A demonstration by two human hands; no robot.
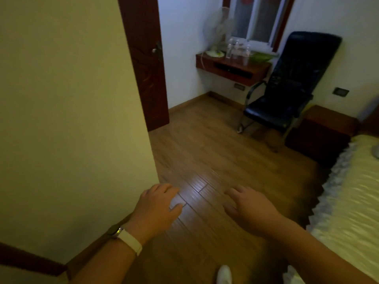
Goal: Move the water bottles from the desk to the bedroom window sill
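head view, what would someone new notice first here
Two empty hands, the left hand and the right hand, reach out low in the foreground over the wooden floor. Past them, the black chair stands at the far right beside the desk, where clear water bottles are clustered under the window. A big pale wall fills the left.

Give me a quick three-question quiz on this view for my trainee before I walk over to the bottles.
1. Where do the water bottles stand? A: on the bed. B: on the wooden desk under the window. C: on the black chair.
2. True or false: the right hand grips a bottle.
3. Fill in: left of the bottles in this view, on the desk, stands a white ____.
Key: 1 B. 2 false; it and the left hand are held out over the floor with nothing in them. 3 fan.
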